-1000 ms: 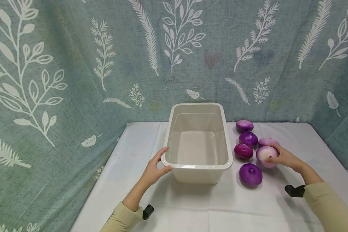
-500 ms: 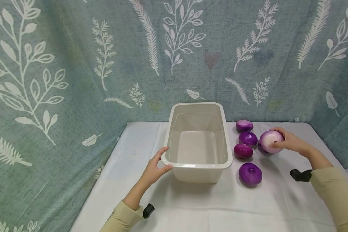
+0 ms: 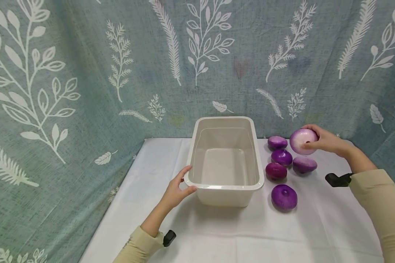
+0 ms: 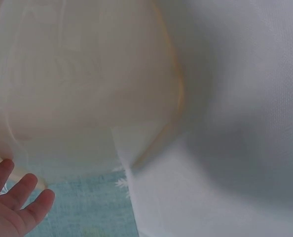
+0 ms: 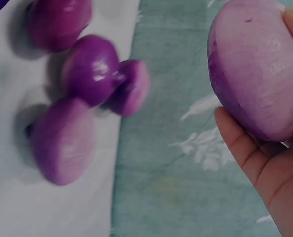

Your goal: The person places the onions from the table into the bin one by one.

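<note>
My right hand (image 3: pixel 327 141) grips a large pale-purple onion (image 3: pixel 303 140) and holds it up above the back right of the table. In the right wrist view, fingers and thumb wrap the lifted onion (image 5: pixel 257 69). Below it lies another light-purple onion (image 3: pixel 304 164). A plastic basin (image 3: pixel 225 189), cream-coloured with nothing inside, stands at the table's middle. My left hand (image 3: pixel 175 191) rests at its front left corner, thumb and forefinger spread along the rim. The left wrist view has the fingers (image 4: pixel 23 197) fairly straight beside the basin wall (image 4: pixel 87 89).
Between basin and right hand, several onions lie in a rough column: a pale purple one (image 3: pixel 277 142) at the back, a dark purple one (image 3: pixel 281 157), a magenta one (image 3: pixel 276 171) and a purple one (image 3: pixel 284 197) nearest. A patterned green cloth (image 3: pixel 151 73) hangs behind the white table (image 3: pixel 237 233).
My right hand has lifted the large pale onion off the table and moved it back and up, uncovering the light-purple onion beneath. The left hand and basin have stayed in place.
</note>
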Available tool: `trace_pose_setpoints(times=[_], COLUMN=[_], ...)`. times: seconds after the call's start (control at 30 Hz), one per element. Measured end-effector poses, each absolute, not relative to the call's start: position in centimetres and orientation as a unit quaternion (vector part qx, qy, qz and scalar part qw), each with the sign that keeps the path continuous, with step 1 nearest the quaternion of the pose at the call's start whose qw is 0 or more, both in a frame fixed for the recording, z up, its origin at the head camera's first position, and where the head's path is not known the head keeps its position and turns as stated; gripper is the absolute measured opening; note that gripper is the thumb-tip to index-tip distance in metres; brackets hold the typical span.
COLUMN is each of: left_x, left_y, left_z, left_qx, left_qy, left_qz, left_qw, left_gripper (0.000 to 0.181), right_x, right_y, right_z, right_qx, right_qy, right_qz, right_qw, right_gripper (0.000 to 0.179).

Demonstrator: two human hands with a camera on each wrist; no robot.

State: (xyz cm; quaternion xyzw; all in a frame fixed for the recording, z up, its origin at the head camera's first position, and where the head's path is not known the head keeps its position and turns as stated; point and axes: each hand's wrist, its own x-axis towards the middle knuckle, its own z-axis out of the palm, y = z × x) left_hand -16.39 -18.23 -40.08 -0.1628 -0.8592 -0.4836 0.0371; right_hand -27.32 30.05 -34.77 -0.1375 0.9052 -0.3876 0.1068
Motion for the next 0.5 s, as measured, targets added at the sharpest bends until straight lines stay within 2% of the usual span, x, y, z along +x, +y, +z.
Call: trace_pose_setpoints(times=[0.5], left_x=[-16.5], left_y=[-18.3], left_z=[-40.3], left_qx=[-0.158], left_qy=[-0.859], left_qz=[-0.486], left_qw=[0.036], left_gripper=[0.065], right_x=[-28.5], right_y=[24.3], right_z=[-29.4], right_qx=[-0.180], right_qy=[0.898], right_qz=[-0.394], right_qw=[0.075], right_gripper=[0.065])
